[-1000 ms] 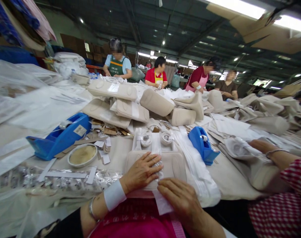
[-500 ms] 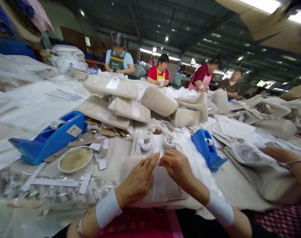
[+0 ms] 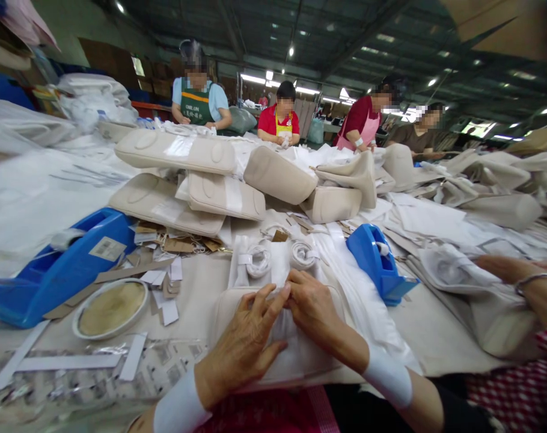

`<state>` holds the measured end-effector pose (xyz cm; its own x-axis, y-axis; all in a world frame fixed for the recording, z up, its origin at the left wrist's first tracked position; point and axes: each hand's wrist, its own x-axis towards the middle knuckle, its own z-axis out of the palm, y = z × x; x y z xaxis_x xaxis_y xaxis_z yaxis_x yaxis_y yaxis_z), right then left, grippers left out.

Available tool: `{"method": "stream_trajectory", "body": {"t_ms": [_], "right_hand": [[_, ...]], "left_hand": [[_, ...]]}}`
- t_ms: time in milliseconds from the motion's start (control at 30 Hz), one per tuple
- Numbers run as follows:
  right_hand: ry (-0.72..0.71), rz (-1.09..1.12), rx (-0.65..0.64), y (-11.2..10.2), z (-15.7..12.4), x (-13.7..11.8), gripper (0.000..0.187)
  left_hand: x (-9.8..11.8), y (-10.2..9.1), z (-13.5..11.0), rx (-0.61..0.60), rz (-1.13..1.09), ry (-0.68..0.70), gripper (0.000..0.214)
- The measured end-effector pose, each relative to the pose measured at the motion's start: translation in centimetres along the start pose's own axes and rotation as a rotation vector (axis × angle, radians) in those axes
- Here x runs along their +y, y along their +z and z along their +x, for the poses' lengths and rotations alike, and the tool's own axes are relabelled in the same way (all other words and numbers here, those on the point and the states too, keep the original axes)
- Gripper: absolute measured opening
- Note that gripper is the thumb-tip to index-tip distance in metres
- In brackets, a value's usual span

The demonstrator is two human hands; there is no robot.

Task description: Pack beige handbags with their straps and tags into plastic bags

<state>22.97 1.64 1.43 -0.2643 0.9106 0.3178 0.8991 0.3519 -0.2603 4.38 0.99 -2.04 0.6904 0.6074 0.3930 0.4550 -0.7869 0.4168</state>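
In front of me a beige handbag (image 3: pixel 223 307) lies flat, with a white sheet (image 3: pixel 280 267) over its middle. Two coils of white-wrapped strap, a left coil (image 3: pixel 258 262) and a right coil (image 3: pixel 303 255), rest at its far side. My left hand (image 3: pixel 246 337) is over the bag, fingers apart and thumb spread, its index fingertip close to the other hand. Curled fingers close my right hand (image 3: pixel 314 310) at the sheet's middle; what they pinch is hidden. White wrapping (image 3: pixel 359 300) spreads beside the bag on the right.
Blue tape dispensers stand left (image 3: pixel 88 252) and right (image 3: pixel 375 264). A shallow dish (image 3: pixel 111 308) and paper tags (image 3: pixel 169 310) lie left. Beige bags (image 3: pixel 280 174) are piled ahead. At right, another person's hand (image 3: pixel 503 264) touches a bag. Several co-workers stand across the table.
My left hand's fingers have spread, its thumb now standing away from them. My right hand stays closed at the sheet, slightly lower. The camera view has shifted a little.
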Motion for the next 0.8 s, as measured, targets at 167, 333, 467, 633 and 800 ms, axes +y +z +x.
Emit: {"method": "stream_trajectory", "body": {"t_ms": [167, 333, 467, 633, 800], "right_hand": [[0.015, -0.039, -0.077, -0.3, 0.5, 0.1, 0.018], [0.035, -0.06, -0.106, -0.5, 1.0, 0.2, 0.016], [0.048, -0.045, -0.093, -0.6, 1.4, 0.4, 0.015], [0.065, -0.023, -0.075, -0.6, 1.6, 0.1, 0.022], [0.038, 0.277, 0.119, -3.2, 0.4, 1.9, 0.024]], "left_hand": [[0.0, 0.1, 0.1, -0.011, 0.041, 0.033, 0.092], [-0.2, 0.4, -0.2, 0.05, 0.128, 0.08, 0.078], [-0.3, 0.2, -0.2, -0.006, 0.175, 0.177, 0.05], [-0.1, -0.4, 0.3, -0.011, 0.193, 0.267, 0.041], [-0.7, -0.7, 0.8, 0.084, 0.358, 0.407, 0.037]]}}
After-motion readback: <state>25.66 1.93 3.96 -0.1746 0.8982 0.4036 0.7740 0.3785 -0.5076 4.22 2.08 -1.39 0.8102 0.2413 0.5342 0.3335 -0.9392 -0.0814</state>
